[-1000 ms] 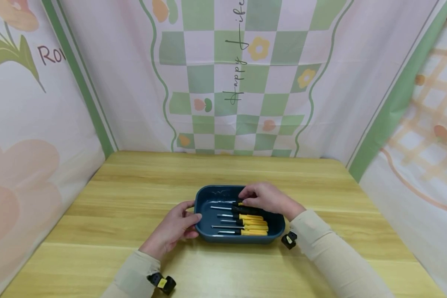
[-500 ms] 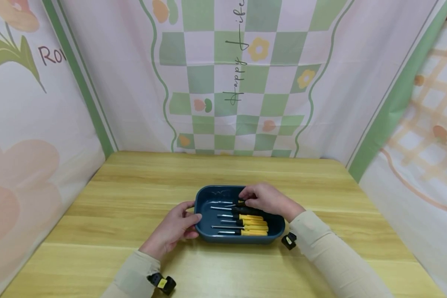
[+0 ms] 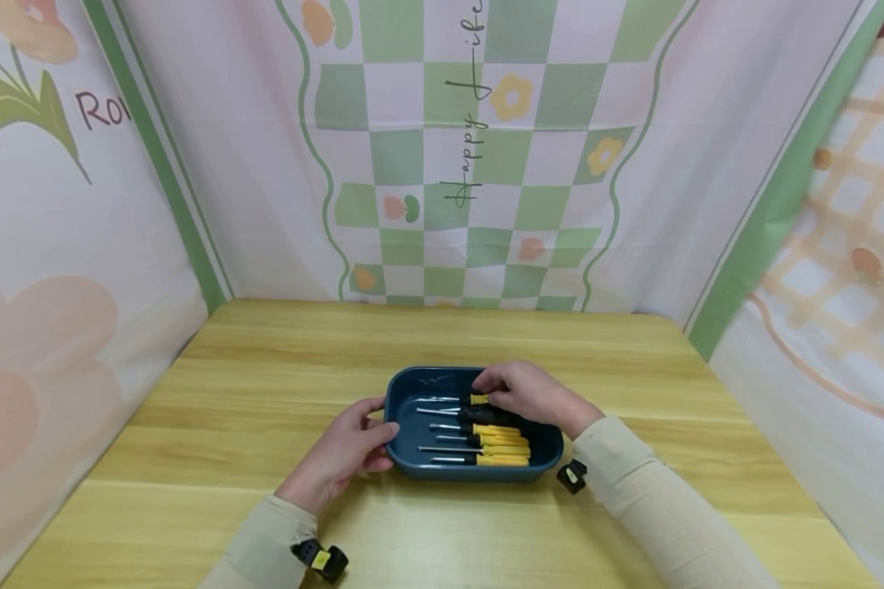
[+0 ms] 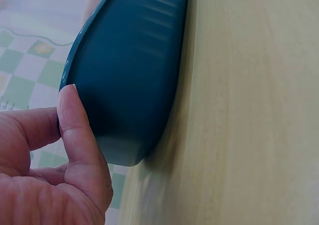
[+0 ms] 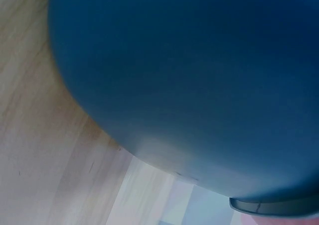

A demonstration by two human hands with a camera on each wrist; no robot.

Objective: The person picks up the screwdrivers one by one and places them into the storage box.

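A dark blue rectangular plastic tray point(image 3: 405, 446) sits on the wooden table. My left hand point(image 3: 349, 446) grips its left end, the thumb over the rim and the fingers outside; the left wrist view shows this hand point(image 4: 75, 150) pinching the rim too. Inside the tray, several screwdrivers point(image 3: 504, 440) with yellow handles lie side by side, shafts pointing left, beside one with a black handle point(image 3: 479, 415). My right hand point(image 3: 530, 391) reaches over the back right and pinches the yellow handle of a screwdriver point(image 3: 479, 399) along the back wall. The right wrist view is filled by the tray's outer wall point(image 5: 184, 85).
The wooden table point(image 3: 302, 343) extends around the tray on all sides. Printed fabric point(image 3: 265, 164) hangs behind the table and on both sides. A black strap device point(image 3: 320, 560) is on the left wrist, with a similar one point(image 3: 572, 474) on the right.
The screwdriver at my right fingers has shifted slightly, so more of its yellow handle shows. The left hand and the tray have stayed in place.
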